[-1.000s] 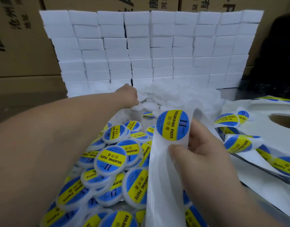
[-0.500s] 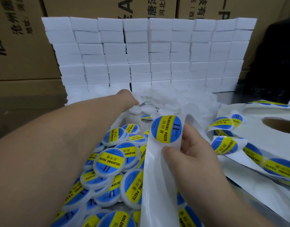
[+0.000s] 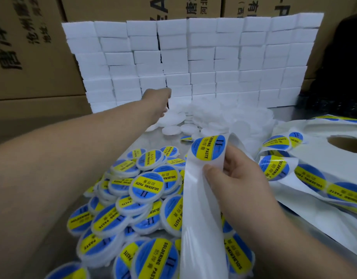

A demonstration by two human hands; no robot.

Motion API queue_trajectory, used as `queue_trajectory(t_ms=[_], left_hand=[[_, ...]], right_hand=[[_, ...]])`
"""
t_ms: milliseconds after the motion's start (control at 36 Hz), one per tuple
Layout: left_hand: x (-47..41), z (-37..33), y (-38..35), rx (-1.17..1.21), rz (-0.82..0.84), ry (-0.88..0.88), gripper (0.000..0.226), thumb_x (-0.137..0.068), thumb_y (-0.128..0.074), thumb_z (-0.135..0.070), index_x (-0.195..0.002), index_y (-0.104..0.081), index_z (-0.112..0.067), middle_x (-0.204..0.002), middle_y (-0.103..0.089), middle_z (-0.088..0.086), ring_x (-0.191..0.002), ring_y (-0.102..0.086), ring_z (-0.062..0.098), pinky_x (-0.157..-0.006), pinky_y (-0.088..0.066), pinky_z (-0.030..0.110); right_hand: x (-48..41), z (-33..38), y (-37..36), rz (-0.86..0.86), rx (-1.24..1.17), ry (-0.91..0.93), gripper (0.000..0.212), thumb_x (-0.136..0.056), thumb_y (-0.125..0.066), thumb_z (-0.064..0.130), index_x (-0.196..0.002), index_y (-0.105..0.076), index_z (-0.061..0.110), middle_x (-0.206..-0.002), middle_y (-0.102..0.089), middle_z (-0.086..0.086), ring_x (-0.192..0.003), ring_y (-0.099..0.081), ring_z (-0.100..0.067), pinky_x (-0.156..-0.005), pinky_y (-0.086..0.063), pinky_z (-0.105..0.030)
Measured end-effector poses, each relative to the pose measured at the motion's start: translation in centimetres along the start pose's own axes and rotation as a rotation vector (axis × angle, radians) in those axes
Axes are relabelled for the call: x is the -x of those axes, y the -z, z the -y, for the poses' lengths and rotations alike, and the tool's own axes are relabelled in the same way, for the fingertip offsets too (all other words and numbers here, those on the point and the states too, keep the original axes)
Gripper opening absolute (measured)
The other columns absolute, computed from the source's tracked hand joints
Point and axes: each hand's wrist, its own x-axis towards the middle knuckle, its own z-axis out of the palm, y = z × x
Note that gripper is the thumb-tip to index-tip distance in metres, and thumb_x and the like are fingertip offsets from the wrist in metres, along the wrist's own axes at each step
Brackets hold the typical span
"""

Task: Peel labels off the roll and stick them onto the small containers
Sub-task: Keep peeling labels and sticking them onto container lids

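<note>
Lead: Since a second ago the left hand [image 3: 158, 99] has stretched further back, to the heap of plain white round plastic containers [image 3: 214, 117] at the foot of the wall of white foam blocks [image 3: 193, 57].

Trainee: Has it got one?

Lead: Cannot tell. Its fingers dip out of sight behind the knuckles, so a grip is hidden.

Trainee: And the right hand [image 3: 242, 178]?

Lead: Thumb and fingers pinch the glossy white backing strip [image 3: 199, 198] just below the round blue-and-yellow "SOLDERING PASTE" label [image 3: 209, 148], which sits right where the strip folds over.

Trainee: How will that label handle?

Lead: My guess is thin, limp and tacky, so it will probably curl and stick to itself. Take it by the edge that lifts at the fold, touching as little glue as possible.

Trainee: The containers?

Lead: They look light, hard and smooth, likely to slide in a heap. Hold one by its rim, flat lid up.

Trainee: Finished ones?

Lead: Piled near the person, the labelled white containers [image 3: 147, 184] lie on the grey desk [image 3: 153, 139]. The white label roll [image 3: 318, 156] lies flat to the right.
</note>
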Motion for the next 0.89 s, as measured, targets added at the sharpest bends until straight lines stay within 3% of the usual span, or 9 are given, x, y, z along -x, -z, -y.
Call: queue_trajectory(t_ms=[56,139,278,361,444,500,639,722,889], left_hand=[[2.5,-1.3,0.6,0.084,0.038,-0.02,0.007,-0.087,-0.04,-0.012,-0.085,-0.047,-0.012,-0.078,-0.051,0.002,-0.066,-0.057,0.021,-0.058,-0.044,0.024],[6.3,-2.6,1.7,0.062,0.134,-0.135,0.027,-0.087,-0.034,-0.009,-0.112,-0.043,-0.016,-0.089,-0.059,0.002,-0.064,-0.061,0.017,-0.058,-0.047,0.023],[13.6,-2.4,4.4,-0.348,0.299,-0.504,0.017,-0.089,-0.047,-0.027,-0.091,-0.057,-0.041,-0.087,-0.063,-0.008,-0.063,-0.058,0.003,-0.06,-0.045,0.021],[16.4,-1.2,5.7,-0.586,0.329,-0.627,0.005,-0.083,-0.053,-0.042,-0.085,-0.057,-0.044,-0.082,-0.059,-0.014,-0.059,-0.051,-0.011,-0.053,-0.036,0.005],[17.5,-0.1,6.2,-0.713,0.361,-0.633,0.01,-0.078,-0.052,-0.047,-0.087,-0.055,-0.049,-0.105,-0.056,-0.016,-0.091,-0.052,-0.003,-0.084,-0.042,0.02],[17.8,0.1,6.3,-0.732,0.382,-0.633,0.013,-0.072,-0.05,-0.051,-0.084,-0.054,-0.051,-0.107,-0.054,-0.017,-0.102,-0.05,0.003,-0.094,-0.041,0.032],[17.7,1.0,6.3,-0.784,0.36,-0.722,0.022,-0.066,-0.049,-0.056,-0.087,-0.054,-0.051,-0.107,-0.051,-0.02,-0.099,-0.046,-0.004,-0.086,-0.038,0.02],[17.6,1.5,6.2,-0.845,0.316,-0.788,0.037,-0.064,-0.048,-0.057,-0.097,-0.06,-0.044,-0.109,-0.051,-0.019,-0.097,-0.041,-0.005,-0.078,-0.033,0.018],[17.4,1.8,6.3,-0.845,0.238,-0.823,0.044,-0.066,-0.045,-0.06,-0.101,-0.062,-0.039,-0.108,-0.053,-0.019,-0.101,-0.045,0.0,-0.08,-0.034,0.021]], right_hand=[[0.1,0.1,-0.1,-0.014,0.008,0.006,0.019,-0.085,-0.051,0.013,-0.09,-0.063,0.027,-0.081,-0.07,0.001,-0.079,-0.066,-0.021,-0.076,-0.055,-0.045],[0.3,0.2,-0.2,-0.036,0.016,0.025,0.011,-0.085,-0.053,0.019,-0.09,-0.06,0.012,-0.084,-0.066,-0.013,-0.083,-0.061,-0.034,-0.074,-0.051,-0.049],[0.4,0.4,-0.2,-0.057,0.015,0.052,0.018,-0.085,-0.054,0.023,-0.086,-0.059,0.006,-0.081,-0.063,-0.018,-0.067,-0.055,-0.034,-0.062,-0.05,-0.041],[0.4,0.2,-0.2,-0.054,0.021,0.089,0.021,-0.086,-0.054,0.022,-0.084,-0.055,0.002,-0.072,-0.052,-0.022,-0.058,-0.041,-0.014,-0.056,-0.036,-0.031],[0.4,0.2,-0.1,-0.049,0.024,0.117,0.013,-0.088,-0.054,0.019,-0.08,-0.059,0.009,-0.06,-0.045,-0.009,-0.053,-0.038,-0.008,-0.052,-0.033,-0.027],[0.3,0.2,-0.1,-0.04,0.03,0.146,0.015,-0.089,-0.053,0.015,-0.079,-0.063,0.02,-0.059,-0.051,-0.003,-0.053,-0.041,-0.003,-0.052,-0.036,-0.022],[0.3,0.3,-0.1,0.006,0.098,0.253,0.029,-0.088,-0.05,-0.001,-0.075,-0.067,0.019,-0.067,-0.053,0.011,-0.062,-0.048,0.004,-0.058,-0.035,-0.007],[0.3,0.2,-0.2,0.025,0.117,0.289,0.023,-0.085,-0.048,0.008,-0.072,-0.064,0.017,-0.072,-0.054,0.007,-0.066,-0.049,0.003,-0.06,-0.036,-0.008],[0.3,-0.2,-0.2,0.016,0.198,0.306,0.025,-0.081,-0.044,0.017,-0.075,-0.064,0.031,-0.076,-0.058,0.015,-0.069,-0.052,0.004,-0.061,-0.036,-0.007]])
